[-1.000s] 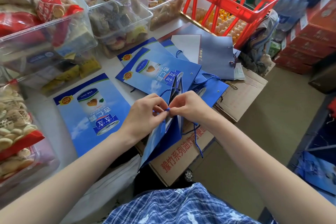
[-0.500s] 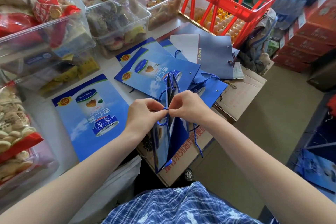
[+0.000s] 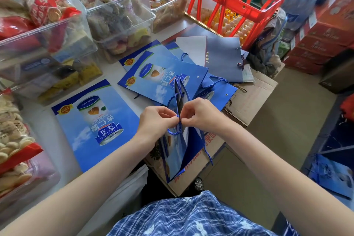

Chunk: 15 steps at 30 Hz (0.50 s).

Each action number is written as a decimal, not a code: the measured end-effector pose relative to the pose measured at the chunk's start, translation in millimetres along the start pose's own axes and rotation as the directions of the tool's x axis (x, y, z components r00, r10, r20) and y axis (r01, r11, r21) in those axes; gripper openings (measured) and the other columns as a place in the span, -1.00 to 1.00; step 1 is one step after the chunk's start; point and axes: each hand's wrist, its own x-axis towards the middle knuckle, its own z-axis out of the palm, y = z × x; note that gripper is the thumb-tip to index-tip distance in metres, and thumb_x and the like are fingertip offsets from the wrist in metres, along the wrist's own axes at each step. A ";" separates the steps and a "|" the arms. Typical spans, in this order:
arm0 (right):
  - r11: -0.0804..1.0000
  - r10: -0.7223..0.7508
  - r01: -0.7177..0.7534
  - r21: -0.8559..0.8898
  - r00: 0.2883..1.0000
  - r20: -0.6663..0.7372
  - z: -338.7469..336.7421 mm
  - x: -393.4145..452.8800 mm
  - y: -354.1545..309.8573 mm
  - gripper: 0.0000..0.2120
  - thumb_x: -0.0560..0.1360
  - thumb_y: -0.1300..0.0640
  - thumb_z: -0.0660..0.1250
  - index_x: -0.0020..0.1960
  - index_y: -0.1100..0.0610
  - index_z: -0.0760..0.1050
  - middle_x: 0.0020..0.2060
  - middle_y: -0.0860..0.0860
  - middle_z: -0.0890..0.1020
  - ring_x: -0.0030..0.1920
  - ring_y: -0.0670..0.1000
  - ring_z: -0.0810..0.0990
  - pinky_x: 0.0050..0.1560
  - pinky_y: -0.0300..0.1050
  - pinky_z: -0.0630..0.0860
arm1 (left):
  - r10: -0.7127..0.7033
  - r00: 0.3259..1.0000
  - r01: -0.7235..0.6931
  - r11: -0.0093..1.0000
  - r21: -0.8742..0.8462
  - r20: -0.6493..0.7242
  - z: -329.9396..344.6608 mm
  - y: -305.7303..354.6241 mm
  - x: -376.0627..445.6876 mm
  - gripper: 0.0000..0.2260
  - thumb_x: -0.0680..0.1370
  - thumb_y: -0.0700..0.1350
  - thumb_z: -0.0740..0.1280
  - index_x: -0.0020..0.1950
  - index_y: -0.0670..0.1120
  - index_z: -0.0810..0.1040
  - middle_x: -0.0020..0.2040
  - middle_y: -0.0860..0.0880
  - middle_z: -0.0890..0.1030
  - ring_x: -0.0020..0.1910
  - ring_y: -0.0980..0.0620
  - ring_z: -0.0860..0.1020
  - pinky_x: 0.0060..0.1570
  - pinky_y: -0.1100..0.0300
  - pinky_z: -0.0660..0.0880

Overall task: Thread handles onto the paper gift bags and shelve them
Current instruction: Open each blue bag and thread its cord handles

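Observation:
A blue paper gift bag [image 3: 180, 151] stands on edge between my hands, its folded sides pointing away from me. My left hand [image 3: 156, 120] and my right hand [image 3: 201, 115] both pinch a blue cord handle [image 3: 177, 130] at the bag's upper edge, fingertips almost touching. A small loop of the cord hangs under my left hand, and a loose end trails down below my right wrist. One flat blue bag [image 3: 95, 120] lies on the table to the left. A fanned pile of flat bags [image 3: 164, 76] lies just beyond my hands, some with cords.
Clear plastic tubs of wrapped snacks [image 3: 118, 17] line the table's far and left sides. A red crate [image 3: 226, 0] stands at the back. A flattened cardboard box [image 3: 249, 97] hangs over the table's right edge. Red cartons [image 3: 325, 40] are stacked on the floor at right.
The bag has swung from a slant to nearly upright on its edge. My hands have stayed together on the cord, and a small loop now hangs under my left hand.

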 end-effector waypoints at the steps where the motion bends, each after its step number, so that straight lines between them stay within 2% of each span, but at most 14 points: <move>1: 1.000 -0.003 0.003 0.005 1.000 -0.009 0.7 -0.6 0.5 -0.96 0.41 0.17 0.40 -0.18 0.14 0.60 -0.29 -0.06 0.57 -0.24 -0.11 0.51 -0.32 -0.37 0.36 | -0.039 0.999 0.040 0.998 -0.052 0.025 0.2 -0.1 1.1 -0.91 0.39 -0.24 0.44 -0.25 -0.05 0.62 -0.26 -0.03 0.66 -0.20 0.03 0.64 -0.15 0.24 0.56; 3: 1.000 -0.005 0.006 0.014 1.000 -0.024 2.3 -1.7 1.2 -0.95 0.42 0.16 0.41 -0.17 0.15 0.60 -0.28 -0.04 0.58 -0.24 -0.12 0.51 -0.31 -0.38 0.39 | -0.089 0.994 0.095 0.989 -0.117 0.056 -0.4 0.3 2.2 -0.90 0.40 -0.28 0.43 -0.23 -0.08 0.62 -0.22 -0.07 0.67 -0.15 0.00 0.65 -0.04 0.15 0.59; 6: 0.999 -0.012 0.013 0.034 1.000 -0.028 4.6 -2.1 2.7 -0.92 0.41 0.16 0.42 -0.15 0.17 0.62 -0.24 0.00 0.62 -0.21 -0.10 0.55 -0.25 -0.31 0.47 | -0.096 0.993 0.104 0.986 -0.133 0.071 -0.5 -0.6 1.1 -0.90 0.41 -0.29 0.43 -0.22 -0.10 0.62 -0.20 -0.09 0.67 -0.13 -0.02 0.65 -0.04 0.17 0.59; 10: 0.999 -0.004 0.005 0.050 1.000 -0.011 4.3 -2.5 4.9 -0.93 0.41 0.15 0.42 -0.16 0.15 0.63 -0.29 -0.05 0.60 -0.24 -0.13 0.53 -0.29 -0.37 0.42 | -0.075 0.993 0.087 0.986 -0.140 0.090 -0.1 -4.0 1.3 -0.88 0.40 -0.28 0.45 -0.19 -0.08 0.59 -0.20 -0.10 0.66 -0.10 -0.07 0.65 0.00 0.10 0.58; 13: 0.998 0.018 -0.018 0.057 1.000 0.002 2.7 -3.8 7.9 -0.96 0.42 0.14 0.42 -0.18 0.10 0.63 -0.32 -0.11 0.59 -0.26 -0.17 0.53 -0.32 -0.42 0.37 | -0.074 0.991 0.091 0.983 -0.162 0.111 -2.1 -6.2 4.5 -0.70 0.38 -0.26 0.48 -0.06 -0.01 0.42 -0.18 -0.09 0.66 -0.12 -0.07 0.65 0.07 -0.02 0.56; 15: 0.997 0.027 -0.028 0.076 1.000 0.007 1.3 -4.9 9.4 -0.97 0.42 0.13 0.41 -0.19 0.06 0.62 -0.32 -0.12 0.59 -0.26 -0.18 0.53 -0.33 -0.41 0.36 | -0.043 0.990 0.064 0.986 -0.157 0.134 -3.6 -6.6 5.1 -0.67 0.39 -0.24 0.48 -0.05 -0.01 0.37 -0.18 -0.07 0.66 -0.11 -0.07 0.64 0.07 -0.03 0.55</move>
